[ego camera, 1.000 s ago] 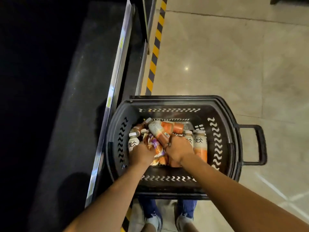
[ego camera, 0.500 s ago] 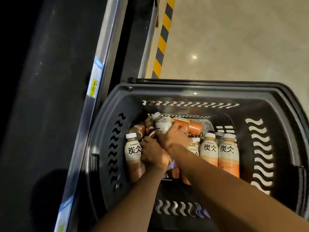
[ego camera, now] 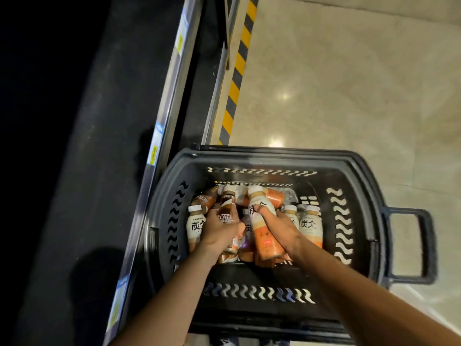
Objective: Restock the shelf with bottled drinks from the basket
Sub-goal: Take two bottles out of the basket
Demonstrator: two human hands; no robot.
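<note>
The left hand (ego camera: 219, 233) grips a brown bottle (ego camera: 227, 208), the right hand (ego camera: 280, 228) an orange bottle (ego camera: 265, 242), both inside the basket (ego camera: 274, 157), likely to carry two per trip to the shelf (ego camera: 119, 136).

Basket (ego camera: 274, 156): 1, with 1 side handle (ego camera: 429, 245).
Hands: 2.
Held bottles: 2. The left hand (ego camera: 219, 233) grips 1 brown bottle (ego camera: 224, 217); the right hand (ego camera: 279, 231) grips 1 orange bottle (ego camera: 264, 243).
Upright bottles (ego camera: 310, 226): 1 left of the left hand, at least 2 right of the right hand.
Lying bottles (ego camera: 274, 196): several beyond and beneath both hands; exact total not countable.
</note>
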